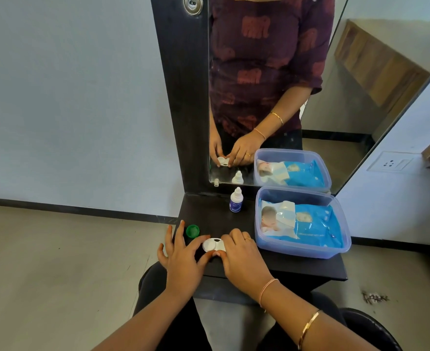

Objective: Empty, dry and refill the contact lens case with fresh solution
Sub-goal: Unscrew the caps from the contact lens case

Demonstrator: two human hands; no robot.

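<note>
A white contact lens case lies on the dark shelf, near its front edge. My left hand pinches the case's left end between thumb and forefinger. My right hand covers its right end with curled fingers. The left well is uncovered; the right one is hidden under my fingers. A green cap rests on the shelf just behind my left hand. A small white solution bottle with a blue label stands upright at the back, its cap on.
A clear plastic box holding a blue pack of baby wet wipes fills the shelf's right half. A mirror in a black frame rises behind the shelf. The floor drops away left of the shelf; my knees are beneath it.
</note>
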